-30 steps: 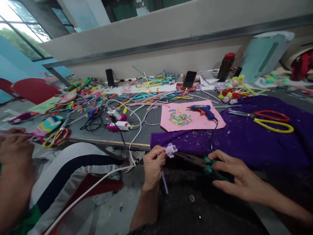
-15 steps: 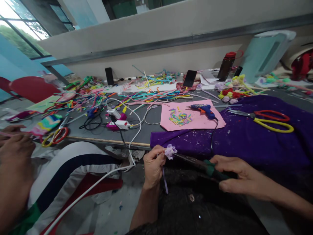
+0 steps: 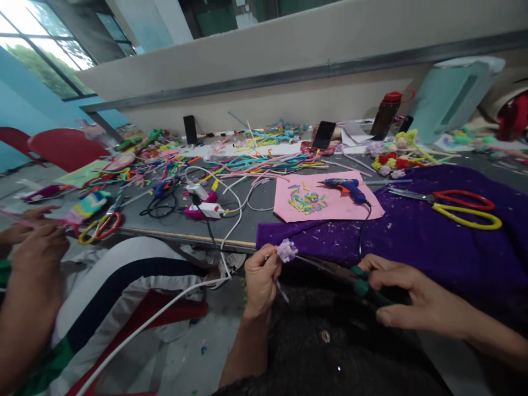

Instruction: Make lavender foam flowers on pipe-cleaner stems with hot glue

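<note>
The left hand (image 3: pixel 259 275) pinched a fuzzy lilac pipe-cleaner flower (image 3: pixel 286 251) by its thin stem; the right hand (image 3: pixel 406 294) gripped green-handled metal pliers (image 3: pixel 355 278), tips at the flower, over purple felt (image 3: pixel 433 236).

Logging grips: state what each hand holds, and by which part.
Left hand pinches the lilac flower by its stem; right hand holds the pliers by their green handles.

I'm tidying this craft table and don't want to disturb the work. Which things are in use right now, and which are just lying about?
In use:
left hand pinching the lilac flower
right hand gripping the green-handled pliers, tips at the flower

Lying about:
blue glue gun on the pink sheet
red and yellow scissors on the purple cloth
dark bottle
</note>
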Demonstrator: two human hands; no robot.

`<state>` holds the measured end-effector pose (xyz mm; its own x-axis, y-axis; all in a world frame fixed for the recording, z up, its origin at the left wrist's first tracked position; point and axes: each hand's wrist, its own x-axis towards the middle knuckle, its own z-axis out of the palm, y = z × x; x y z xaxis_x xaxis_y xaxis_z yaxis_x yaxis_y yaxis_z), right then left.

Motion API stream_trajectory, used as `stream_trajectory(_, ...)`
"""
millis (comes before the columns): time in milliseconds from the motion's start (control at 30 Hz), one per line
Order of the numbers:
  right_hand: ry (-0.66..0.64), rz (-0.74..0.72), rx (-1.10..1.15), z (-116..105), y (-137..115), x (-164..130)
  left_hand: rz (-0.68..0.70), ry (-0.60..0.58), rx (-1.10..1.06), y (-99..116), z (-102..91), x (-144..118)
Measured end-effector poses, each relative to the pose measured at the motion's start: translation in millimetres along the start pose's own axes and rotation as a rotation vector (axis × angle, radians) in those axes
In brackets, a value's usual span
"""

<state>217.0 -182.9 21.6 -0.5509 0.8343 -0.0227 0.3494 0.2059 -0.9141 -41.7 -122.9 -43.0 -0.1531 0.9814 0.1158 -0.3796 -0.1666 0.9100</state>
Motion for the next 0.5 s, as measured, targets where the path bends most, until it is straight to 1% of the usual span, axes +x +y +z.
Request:
stream_trajectory(67, 0.013, -0.004, -0.021, 2.6, -1.5, -2.0, -0.032, 0.054, -0.015, -0.2, -0.4, 1.0)
stream_trajectory(133, 0.022, -0.009, -0.041, 6.6, -3.2, -2.6, -0.050, 0.075, -0.027, -0.3, -0.8, 1.6)
stream_trajectory(300, 0.047, -0.021, -0.095, 16.4, -5.1, 2.8, -0.007, 0.048, -0.033, 0.9, -0.6, 1.1)
stream_trajectory(500, 0.081, -0.027, -0.160, 19.0, 0.8, 4.2, 0.079, 0.001, -0.001, 3.2, 1.3, -0.3)
